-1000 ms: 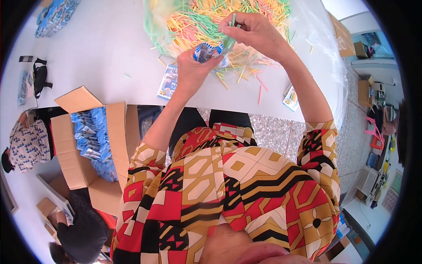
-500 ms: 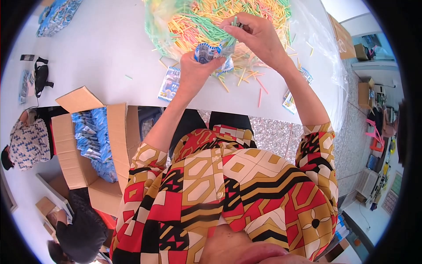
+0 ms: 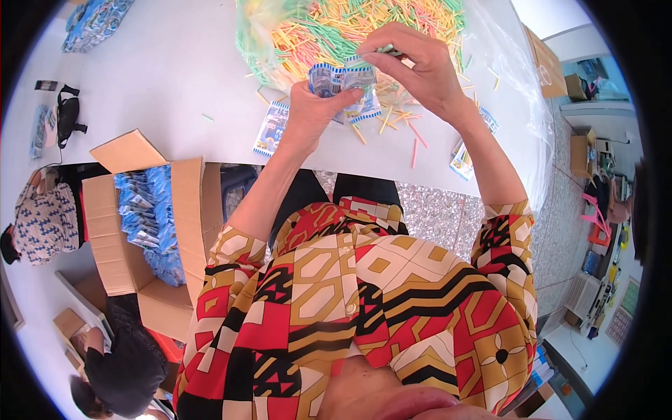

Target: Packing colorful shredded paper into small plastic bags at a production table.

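Observation:
My left hand (image 3: 311,117) grips small blue-and-white plastic packets (image 3: 360,75) just in front of a heap of thin pastel sticks (image 3: 413,24) in green, yellow and pink. Above the packets' right side, my right hand (image 3: 422,70) pinches a few green sticks (image 3: 389,50) between thumb and fingers. The sticks' lower ends are hidden by the fingers, so I cannot tell whether they touch the packet. A clear plastic bag (image 3: 253,52) spreads around and under the heap. Beside my left wrist lies another packet (image 3: 270,131) on the white table (image 3: 189,84).
An open cardboard box (image 3: 112,238) full of blue packets (image 3: 148,210) stands left of me, below the table edge. More packets (image 3: 462,159) lie under my right forearm. Loose sticks (image 3: 414,150) are scattered near the front edge. Two people (image 3: 49,220) are at the left.
My right hand has tipped the green sticks from upright to nearly flat. The packet in my left hand now shows more of its face, raised beside the right fingers.

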{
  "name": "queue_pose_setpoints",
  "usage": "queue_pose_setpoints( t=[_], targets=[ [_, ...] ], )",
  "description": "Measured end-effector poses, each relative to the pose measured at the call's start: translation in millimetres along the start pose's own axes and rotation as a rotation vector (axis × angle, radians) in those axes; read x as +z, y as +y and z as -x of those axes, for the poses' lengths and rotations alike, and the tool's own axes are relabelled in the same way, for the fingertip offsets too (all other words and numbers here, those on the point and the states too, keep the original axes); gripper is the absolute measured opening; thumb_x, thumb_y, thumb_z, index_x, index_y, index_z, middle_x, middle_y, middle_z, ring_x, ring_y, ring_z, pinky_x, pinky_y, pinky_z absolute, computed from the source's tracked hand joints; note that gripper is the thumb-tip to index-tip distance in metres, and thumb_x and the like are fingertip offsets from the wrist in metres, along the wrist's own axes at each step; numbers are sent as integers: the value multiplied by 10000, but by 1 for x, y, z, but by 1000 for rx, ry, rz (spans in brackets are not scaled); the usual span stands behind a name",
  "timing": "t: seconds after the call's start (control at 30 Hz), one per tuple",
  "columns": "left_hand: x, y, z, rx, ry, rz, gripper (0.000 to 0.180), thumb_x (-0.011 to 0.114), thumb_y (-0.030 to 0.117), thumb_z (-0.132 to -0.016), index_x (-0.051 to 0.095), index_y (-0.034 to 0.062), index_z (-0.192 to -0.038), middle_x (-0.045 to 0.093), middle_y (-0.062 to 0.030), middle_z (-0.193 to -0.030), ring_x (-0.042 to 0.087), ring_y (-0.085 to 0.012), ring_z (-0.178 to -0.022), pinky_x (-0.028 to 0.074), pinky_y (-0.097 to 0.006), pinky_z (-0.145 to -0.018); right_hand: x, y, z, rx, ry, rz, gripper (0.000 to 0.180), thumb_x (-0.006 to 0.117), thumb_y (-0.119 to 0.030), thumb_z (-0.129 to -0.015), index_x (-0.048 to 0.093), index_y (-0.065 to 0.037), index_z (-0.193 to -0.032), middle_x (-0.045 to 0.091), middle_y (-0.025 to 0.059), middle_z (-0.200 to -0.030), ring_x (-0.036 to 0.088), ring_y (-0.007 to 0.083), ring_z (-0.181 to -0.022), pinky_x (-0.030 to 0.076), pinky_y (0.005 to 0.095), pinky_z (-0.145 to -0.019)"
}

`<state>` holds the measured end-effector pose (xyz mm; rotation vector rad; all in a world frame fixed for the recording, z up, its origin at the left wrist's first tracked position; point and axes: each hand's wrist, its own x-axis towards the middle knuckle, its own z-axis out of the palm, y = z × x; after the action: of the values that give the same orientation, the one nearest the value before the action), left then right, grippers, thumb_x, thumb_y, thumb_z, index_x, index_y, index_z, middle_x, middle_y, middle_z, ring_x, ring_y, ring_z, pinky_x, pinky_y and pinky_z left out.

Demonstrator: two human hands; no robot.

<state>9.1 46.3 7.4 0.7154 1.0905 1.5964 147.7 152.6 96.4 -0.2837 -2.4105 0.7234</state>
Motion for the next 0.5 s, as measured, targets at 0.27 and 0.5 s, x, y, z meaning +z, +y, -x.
queue_pose_setpoints(
  t=[0.27,0.5],
  targets=[
    [-2,3,2,132,22,-211,143,732,106,-750,654,12,-826,624,12,-743,523,-35,-646,416,-201,-576,-6,4,-3,134,-26,-69,110,610,-93,-859,647,-34,-944,632,6,-879,564,63,-740,464,201,-636],
    [-5,-2,0,124,-3,-259,131,732,110,-751,649,17,-790,608,24,-711,505,-27,-627,402,-201,-554,-6,-6,-9,142,-198,-24,118,612,-113,-862,644,-41,-950,608,-7,-836,522,57,-711,438,214,-619]
  ],
)
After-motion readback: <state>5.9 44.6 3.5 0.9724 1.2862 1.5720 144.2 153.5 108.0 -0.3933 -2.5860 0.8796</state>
